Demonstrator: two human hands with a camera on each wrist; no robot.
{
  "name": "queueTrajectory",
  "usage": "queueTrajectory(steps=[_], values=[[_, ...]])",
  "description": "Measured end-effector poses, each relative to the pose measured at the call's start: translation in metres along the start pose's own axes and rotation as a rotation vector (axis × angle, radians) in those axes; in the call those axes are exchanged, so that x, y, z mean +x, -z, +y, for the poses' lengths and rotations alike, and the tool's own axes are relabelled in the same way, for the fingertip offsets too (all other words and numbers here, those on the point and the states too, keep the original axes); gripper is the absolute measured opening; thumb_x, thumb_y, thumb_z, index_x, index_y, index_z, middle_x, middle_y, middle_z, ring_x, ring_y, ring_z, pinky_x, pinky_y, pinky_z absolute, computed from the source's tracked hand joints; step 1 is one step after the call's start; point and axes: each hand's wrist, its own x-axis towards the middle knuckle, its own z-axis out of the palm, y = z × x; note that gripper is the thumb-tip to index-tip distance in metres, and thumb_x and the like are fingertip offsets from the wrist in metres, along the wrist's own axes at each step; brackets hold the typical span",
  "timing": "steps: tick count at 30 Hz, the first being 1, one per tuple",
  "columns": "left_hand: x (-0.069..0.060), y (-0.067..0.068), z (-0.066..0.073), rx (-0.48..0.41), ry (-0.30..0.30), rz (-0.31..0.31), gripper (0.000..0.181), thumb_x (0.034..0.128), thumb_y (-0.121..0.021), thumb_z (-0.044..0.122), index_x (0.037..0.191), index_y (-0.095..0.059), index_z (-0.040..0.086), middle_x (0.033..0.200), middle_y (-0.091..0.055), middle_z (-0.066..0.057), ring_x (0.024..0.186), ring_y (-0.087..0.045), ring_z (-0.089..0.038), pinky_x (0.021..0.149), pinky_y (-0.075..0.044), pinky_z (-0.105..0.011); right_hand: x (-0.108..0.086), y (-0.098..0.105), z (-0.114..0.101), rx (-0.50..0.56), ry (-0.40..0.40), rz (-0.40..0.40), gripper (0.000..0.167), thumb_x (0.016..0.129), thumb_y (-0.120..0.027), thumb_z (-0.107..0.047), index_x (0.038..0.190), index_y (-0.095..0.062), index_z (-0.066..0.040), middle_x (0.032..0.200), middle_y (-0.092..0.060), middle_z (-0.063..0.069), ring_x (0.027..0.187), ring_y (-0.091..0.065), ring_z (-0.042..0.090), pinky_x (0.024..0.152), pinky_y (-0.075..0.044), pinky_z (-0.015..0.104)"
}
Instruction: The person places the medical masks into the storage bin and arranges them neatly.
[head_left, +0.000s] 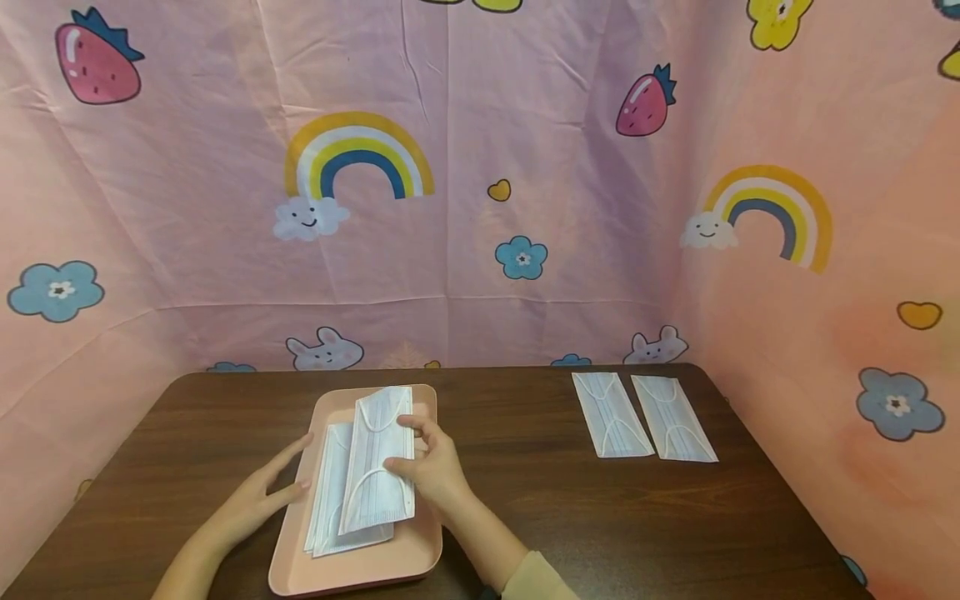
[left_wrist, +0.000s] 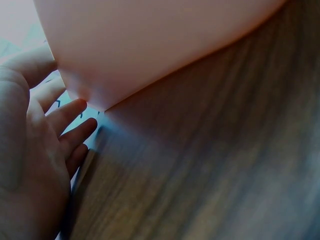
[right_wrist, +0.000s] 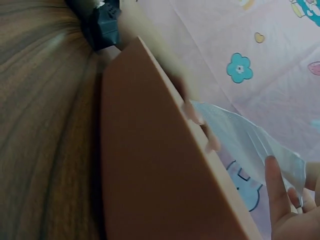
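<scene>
a person's right hand point(head_left: 431, 467) held a pale, pleated face mask point(head_left: 375, 458) above a pink tray point(head_left: 337, 571) at a dark wood-grain surface point(head_left: 637, 525), the grip pinching the mask along its right edge between thumb and fingers. the mask stood tilted, its white ear loops toward the head camera, over a stack of similar masks point(head_left: 330, 475) lying in the tray; whether its lower edge touched the stack could not be told. the left hand point(head_left: 255, 500) was at the tray's left side, its grip spread and holding nothing, with fingertips touching the rim. the left wrist view showed those fingers fanned at the tray's edge, while the right wrist view caught the lifted mask beyond the tray's side wall, part of it bowed. well apart on the right, toward the back of the surface, a first loose mask point(head_left: 612, 415) and a second loose mask point(head_left: 675, 418) lay flat, side by side, loops facing up. a light sleeve point(head_left: 536, 579) covered part of the right forearm. behind the scene hung a pink cloth point(head_left: 540, 325) printed with rainbows, strawberries, flowers, smiling clouds and rabbit-like faces.
</scene>
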Motion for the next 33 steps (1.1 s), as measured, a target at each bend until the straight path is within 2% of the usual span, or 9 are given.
queueTrajectory(steps=[5,7,11,13,15,18,20,27,33], values=[[0.000,0.001,0.001,-0.006,0.012,-0.007,0.066,0.0921,-0.062,0.019,0.151,-0.032,0.018,0.151,-0.027,-0.022,0.133,-0.021,-0.047,0.095,-0.020,-0.075,0.002,-0.012,0.008,-0.002,-0.013,0.004,0.055,0.073,-0.067,0.022,0.121,-0.058,-0.003,0.107,-0.051,0.011,0.087,-0.066,0.024,0.072,-0.057,0.034],[0.000,0.001,0.002,-0.012,0.014,-0.009,0.066,0.0921,-0.062,0.019,0.151,-0.032,0.017,0.151,-0.027,-0.022,0.133,-0.021,-0.046,0.095,-0.019,-0.075,0.004,-0.017,0.011,-0.006,-0.019,0.003,0.056,0.072,-0.067,0.024,0.120,-0.058,-0.003,0.106,-0.052,0.010,0.088,-0.066,0.023,0.072,-0.057,0.034],[-0.001,0.000,0.002,-0.016,0.004,-0.002,0.065,0.0923,-0.062,0.019,0.150,-0.033,0.017,0.151,-0.028,-0.021,0.135,-0.021,-0.016,0.095,-0.020,-0.074,0.008,-0.026,0.016,-0.045,-0.041,0.011,0.059,0.068,-0.068,0.026,0.117,-0.059,-0.005,0.102,-0.054,0.008,0.089,-0.064,0.020,0.073,-0.056,0.033],[-0.001,0.000,0.002,-0.019,-0.001,0.000,0.064,0.0926,-0.062,0.018,0.150,-0.033,0.018,0.151,-0.029,-0.021,0.134,-0.021,-0.010,0.095,-0.020,-0.073,0.010,-0.030,0.019,-0.092,-0.052,0.023,0.059,0.067,-0.070,0.025,0.115,-0.060,-0.008,0.100,-0.053,0.006,0.087,-0.063,0.018,0.072,-0.056,0.032],[-0.001,0.000,0.002,-0.026,0.002,-0.005,0.064,0.0929,-0.061,0.018,0.150,-0.032,0.017,0.151,-0.028,-0.022,0.136,-0.021,-0.019,0.095,-0.020,-0.074,0.011,-0.033,0.021,-0.151,-0.065,0.039,0.059,0.066,-0.072,0.023,0.113,-0.061,-0.011,0.099,-0.052,0.004,0.084,-0.061,0.016,0.071,-0.056,0.030],[0.000,-0.001,0.002,-0.031,0.011,-0.012,0.065,0.0928,-0.061,0.018,0.150,-0.032,0.016,0.151,-0.027,-0.023,0.134,-0.020,-0.045,0.094,-0.018,-0.076,0.012,-0.036,0.024,-0.206,-0.081,0.057,0.059,0.065,-0.074,0.021,0.111,-0.062,-0.013,0.097,-0.051,0.003,0.082,-0.059,0.014,0.069,-0.055,0.028],[0.000,-0.001,0.001,-0.030,0.011,-0.012,0.065,0.0925,-0.062,0.018,0.150,-0.032,0.016,0.151,-0.027,-0.024,0.131,-0.020,-0.052,0.094,-0.018,-0.076,0.012,-0.036,0.024,-0.228,-0.087,0.068,0.058,0.064,-0.075,0.021,0.110,-0.063,-0.013,0.097,-0.050,0.002,0.082,-0.058,0.014,0.069,-0.054,0.028],[0.002,0.000,-0.001,-0.024,0.001,-0.006,0.065,0.0926,-0.061,0.017,0.151,-0.031,0.018,0.151,-0.028,-0.022,0.135,-0.021,-0.036,0.095,-0.020,-0.075,0.012,-0.033,0.023,-0.304,-0.088,0.087,0.057,0.063,-0.078,0.019,0.108,-0.064,-0.012,0.096,-0.051,0.001,0.086,-0.054,0.015,0.073,-0.053,0.029],[0.001,-0.001,0.000,-0.008,0.010,-0.007,0.066,0.0924,-0.061,0.019,0.151,-0.031,0.017,0.150,-0.028,-0.025,0.131,-0.022,-0.052,0.092,-0.022,-0.076,0.011,-0.029,0.027,-0.471,-0.030,0.111,0.055,0.061,-0.084,0.011,0.106,-0.065,-0.013,0.105,-0.058,-0.003,0.097,-0.053,0.014,0.084,-0.051,0.030]])
